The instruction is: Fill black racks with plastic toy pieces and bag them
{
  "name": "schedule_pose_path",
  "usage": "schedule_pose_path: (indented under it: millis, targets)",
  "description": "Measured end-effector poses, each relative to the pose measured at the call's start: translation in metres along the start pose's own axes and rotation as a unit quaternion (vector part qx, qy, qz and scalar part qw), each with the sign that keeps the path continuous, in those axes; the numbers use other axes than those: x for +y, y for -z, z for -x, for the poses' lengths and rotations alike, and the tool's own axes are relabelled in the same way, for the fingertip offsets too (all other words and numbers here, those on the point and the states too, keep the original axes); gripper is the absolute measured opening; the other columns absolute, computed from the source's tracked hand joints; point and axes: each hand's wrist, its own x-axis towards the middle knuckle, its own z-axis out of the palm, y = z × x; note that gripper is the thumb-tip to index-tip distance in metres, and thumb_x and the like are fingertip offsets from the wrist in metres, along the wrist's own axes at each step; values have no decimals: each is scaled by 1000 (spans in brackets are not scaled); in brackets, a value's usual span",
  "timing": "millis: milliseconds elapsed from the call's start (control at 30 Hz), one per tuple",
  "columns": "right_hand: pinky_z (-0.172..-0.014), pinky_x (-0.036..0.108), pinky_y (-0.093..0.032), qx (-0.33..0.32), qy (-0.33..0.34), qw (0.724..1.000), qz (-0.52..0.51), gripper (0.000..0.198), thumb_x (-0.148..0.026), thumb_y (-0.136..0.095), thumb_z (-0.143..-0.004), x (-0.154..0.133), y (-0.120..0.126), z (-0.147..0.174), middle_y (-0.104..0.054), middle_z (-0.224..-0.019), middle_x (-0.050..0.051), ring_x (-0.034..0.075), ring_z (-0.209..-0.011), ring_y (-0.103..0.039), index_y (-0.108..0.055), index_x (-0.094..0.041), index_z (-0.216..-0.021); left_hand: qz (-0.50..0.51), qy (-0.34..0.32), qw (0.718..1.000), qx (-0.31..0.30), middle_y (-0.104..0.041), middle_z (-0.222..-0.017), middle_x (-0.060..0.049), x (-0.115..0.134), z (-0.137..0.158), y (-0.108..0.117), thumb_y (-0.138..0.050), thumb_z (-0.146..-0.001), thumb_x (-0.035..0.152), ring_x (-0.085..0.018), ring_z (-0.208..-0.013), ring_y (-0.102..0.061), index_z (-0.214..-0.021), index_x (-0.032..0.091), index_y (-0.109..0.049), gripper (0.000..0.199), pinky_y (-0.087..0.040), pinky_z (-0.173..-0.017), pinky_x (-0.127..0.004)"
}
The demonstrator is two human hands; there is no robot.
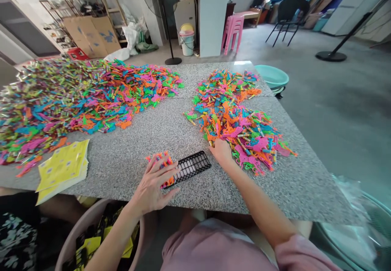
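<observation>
A black plastic rack [201,161] with a mesh of slots lies slanted on the granite table in front of me. Orange and pink plastic toys [168,179] fill its left end, while white shows through the middle slots. My left hand [154,181] lies spread across that filled end, its fingers outstretched over the toys and the rack. My right hand [222,150] is at the near left edge of a heap of small bright plastic toys [241,128]. Its fingers are curled at a small tube-like piece there; the fingertips are partly hidden.
A far larger heap of toys [91,95] covers the table's left side. Yellow printed sheets [64,165] lie at the front left edge. Below stands a pink tub [69,242] with yellow and black packs. Another person's patterned clothing [15,234] shows at lower left.
</observation>
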Motion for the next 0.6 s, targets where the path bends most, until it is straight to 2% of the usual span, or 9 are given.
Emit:
schedule_pose_path:
  millis: [100,200,300,367,400,467,600]
  targets:
    - [-79,30,-48,3,35,998,-50,14,-23,-60,-84,2,3,2,-71,-91,14,24,-92,-67,-68,-12,-89,-8,25,999,-45,-61,-133,-9,-2,-3,1,-66,-82,41,-36,-134,-44,-125,23,-61,47,-23,-116,-63]
    - [-71,29,-51,-37,78,976,-202,12,-24,-57,-84,1,0,10,-70,-82,7,19,-77,-67,-63,-15,-86,-5,41,998,-53,-58,-135,-13,-2,-1,0,-65,-82,41,-37,-135,-43,-118,21,-64,41,-29,-113,-63]
    - [-49,25,-50,-129,49,910,-391,13,-26,-53,-85,-4,-13,27,-65,-69,-1,14,-51,-59,-54,-17,-94,-4,48,998,-51,-56,-136,-13,-1,2,-3,-64,-83,36,-38,-138,-39,-111,20,-64,32,-29,-113,-63]
    - [-43,24,-47,-160,35,867,-471,19,-23,-55,-82,-11,-23,41,-61,-66,-5,12,-44,-55,-48,-19,-99,-4,51,998,-40,-57,-133,-14,0,3,-5,-63,-84,32,-37,-140,-36,-107,18,-64,27,-28,-115,-62]
    - [-43,23,-48,-165,38,855,-491,23,-22,-57,-80,-15,-28,48,-61,-66,-6,11,-43,-54,-47,-19,-101,-2,51,998,-33,-57,-130,-14,0,3,-5,-62,-85,30,-37,-140,-36,-106,18,-64,25,-27,-115,-61]
    - [-48,23,-50,-176,71,848,-494,26,-20,-60,-78,-26,-38,60,-63,-69,-5,11,-48,-58,-47,-19,-101,4,50,998,-25,-59,-126,-15,-1,2,-6,-61,-85,27,-36,-140,-36,-104,17,-64,22,-27,-116,-61]
    - [-65,24,-51,-170,178,878,-410,15,-19,-64,-78,-51,-48,76,-69,-77,0,15,-69,-67,-55,-19,-90,15,53,998,-25,-59,-124,-13,-1,1,-6,-62,-83,25,-37,-139,-38,-103,19,-63,20,-26,-116,-61]
